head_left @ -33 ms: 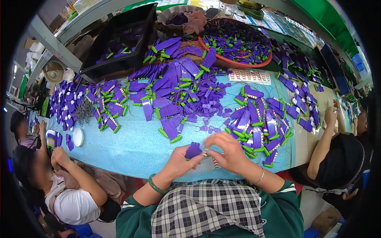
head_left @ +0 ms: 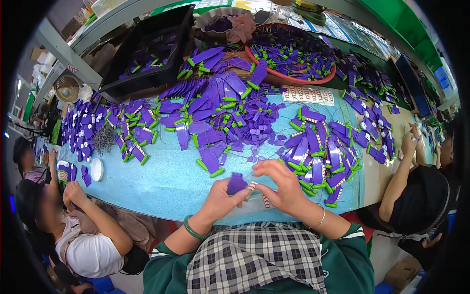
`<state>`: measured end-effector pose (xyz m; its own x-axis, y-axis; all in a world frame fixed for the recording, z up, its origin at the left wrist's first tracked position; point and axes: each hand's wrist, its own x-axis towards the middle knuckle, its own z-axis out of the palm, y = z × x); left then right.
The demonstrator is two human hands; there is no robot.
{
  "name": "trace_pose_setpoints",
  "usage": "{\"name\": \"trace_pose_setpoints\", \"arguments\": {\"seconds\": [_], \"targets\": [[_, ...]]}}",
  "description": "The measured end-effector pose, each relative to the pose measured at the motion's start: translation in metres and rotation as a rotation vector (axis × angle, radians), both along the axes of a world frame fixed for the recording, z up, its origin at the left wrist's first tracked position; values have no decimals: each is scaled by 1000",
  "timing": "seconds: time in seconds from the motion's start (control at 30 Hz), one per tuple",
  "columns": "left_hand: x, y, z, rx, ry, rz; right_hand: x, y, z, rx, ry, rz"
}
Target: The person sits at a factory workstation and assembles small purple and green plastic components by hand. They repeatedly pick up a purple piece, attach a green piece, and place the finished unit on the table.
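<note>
- Purple piece (head_left: 237, 183): flat, smooth-looking, with a notched upper end; sits just above the table's near edge, in front of me.
- Red-and-white striped strip (head_left: 252, 185) at its right, by my left thumb tip; blur hides how it joins. Another striped strip (head_left: 266, 201) lies near my right thumb.
- Left hand (head_left: 223, 198): thumb and fingers clamped on the purple piece, wrist angled inward, green bangle (head_left: 192, 229) on it.
- Right hand (head_left: 281, 188): fingers arched, tips apart from the thumb, over the strip; cannot tell whether the thumb touches it. Thin bracelet (head_left: 320, 218) at the wrist.
- Checked cloth apron (head_left: 259, 250) over my green clothing.
- Tabletop (head_left: 166, 181): pale blue, speckled, shiny.
- Beyond my hands, a heap of purple pieces (head_left: 210, 132), some green-ended; to the right, a pile of green-ended striped pieces (head_left: 318, 152).
- Left side: round white dish (head_left: 97, 169), grey wire tangle (head_left: 103, 139).
- Far side: black crate (head_left: 105, 88), red-rimmed basket (head_left: 293, 79), both holding purple pieces.
- Co-workers seated left and right; a fan (head_left: 67, 89) at far left.
</note>
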<state>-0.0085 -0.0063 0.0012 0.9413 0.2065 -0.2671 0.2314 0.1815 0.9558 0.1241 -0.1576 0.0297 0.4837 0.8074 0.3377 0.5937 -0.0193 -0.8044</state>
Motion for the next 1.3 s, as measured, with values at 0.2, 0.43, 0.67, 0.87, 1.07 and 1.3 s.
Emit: {"name": "trace_pose_setpoints", "arguments": {"seconds": [0.2,0.43,0.67,0.87,1.07,1.3], "targets": [[4,-1,0,-181,-89,126,-9,5,-5,-18,285,-14],[8,-4,10,-549,-114,171,-13,8,-24,73,577,-21],[7,-5,7,-673,-102,94,-13,11,-32,38,713,-25],[6,-4,6,-682,-107,80,-12,10,-28,8,596,-4],[5,-5,4,-666,-134,65,-14,9,-30,-1,593,-58],[7,-12,9,-284,-120,16,-16,7,-29,43,500,-90]]}}
